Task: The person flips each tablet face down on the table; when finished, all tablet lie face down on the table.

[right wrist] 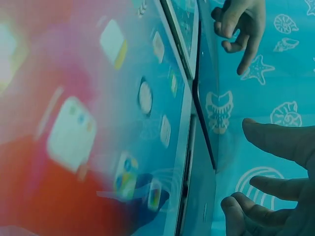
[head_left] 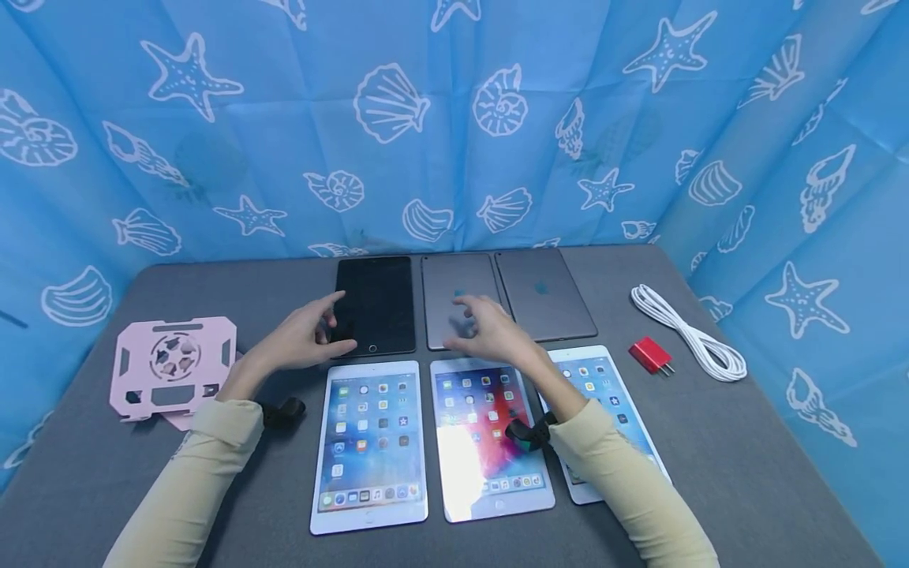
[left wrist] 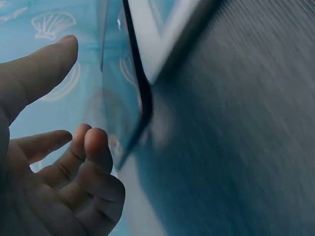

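My left hand [head_left: 301,335] is at the left edge of a tablet with a dark screen [head_left: 383,304], thumb and index finger apart and nothing between them. In the left wrist view its other fingers [left wrist: 101,147] bend loosely beside the tablet's edge. Over a grey tablet lying face down [head_left: 458,276], my right hand [head_left: 490,327] hovers with spread, relaxed fingers and holds nothing. The right wrist view shows both hands empty above the tablets. A second grey tablet [head_left: 547,292] lies face down to the right.
Three white tablets with lit screens, left [head_left: 369,442], middle [head_left: 490,489] and right [head_left: 604,386], form the front row. A pink stand [head_left: 145,363] is at the left. A red charger plug [head_left: 649,354] and a coiled white cable [head_left: 689,335] lie right. Blue curtains [head_left: 454,158] border the grey table [head_left: 738,442].
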`<state>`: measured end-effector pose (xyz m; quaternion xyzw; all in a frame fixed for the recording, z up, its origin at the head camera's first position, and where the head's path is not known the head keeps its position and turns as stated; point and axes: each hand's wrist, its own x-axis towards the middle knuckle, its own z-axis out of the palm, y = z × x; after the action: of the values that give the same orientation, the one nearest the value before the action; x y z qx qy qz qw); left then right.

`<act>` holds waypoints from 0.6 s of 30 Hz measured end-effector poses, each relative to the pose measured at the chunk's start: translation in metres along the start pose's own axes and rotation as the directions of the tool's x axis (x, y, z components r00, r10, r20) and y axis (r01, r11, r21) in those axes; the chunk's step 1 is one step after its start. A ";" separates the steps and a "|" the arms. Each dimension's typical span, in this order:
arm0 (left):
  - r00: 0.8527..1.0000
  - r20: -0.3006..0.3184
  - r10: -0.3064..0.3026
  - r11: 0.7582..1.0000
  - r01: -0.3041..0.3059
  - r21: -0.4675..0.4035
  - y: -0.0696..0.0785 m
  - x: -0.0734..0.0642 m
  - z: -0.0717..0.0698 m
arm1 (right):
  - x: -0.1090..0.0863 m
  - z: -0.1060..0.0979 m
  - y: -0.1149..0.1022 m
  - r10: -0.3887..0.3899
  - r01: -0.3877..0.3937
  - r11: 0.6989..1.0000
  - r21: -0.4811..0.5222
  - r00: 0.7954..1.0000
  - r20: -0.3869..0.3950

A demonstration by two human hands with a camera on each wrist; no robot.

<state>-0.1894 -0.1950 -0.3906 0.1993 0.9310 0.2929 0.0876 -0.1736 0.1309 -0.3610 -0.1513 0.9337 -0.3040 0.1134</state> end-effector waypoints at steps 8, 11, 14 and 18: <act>0.998 0.034 -0.050 0.999 0.049 0.021 -0.010 -0.007 0.002 | 0.014 0.010 -0.015 -0.001 0.000 1.000 0.026 0.999 0.042; 0.997 0.038 -0.061 0.998 0.061 0.015 -0.010 -0.007 0.002 | 0.019 0.014 -0.021 -0.005 0.003 0.999 0.033 0.999 0.048; 0.997 0.037 -0.070 0.997 0.070 0.021 -0.012 -0.005 0.003 | 0.024 0.020 -0.027 -0.006 0.004 0.999 0.032 0.998 0.057; 0.995 0.052 -0.085 0.996 0.084 0.030 -0.014 -0.003 0.004 | 0.029 0.028 -0.033 0.012 -0.014 1.000 0.023 0.997 0.081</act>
<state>-0.1903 -0.2049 -0.4022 0.1687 0.9399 0.2707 0.1220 -0.1847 0.0799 -0.3668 -0.1560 0.9257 -0.3077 0.1550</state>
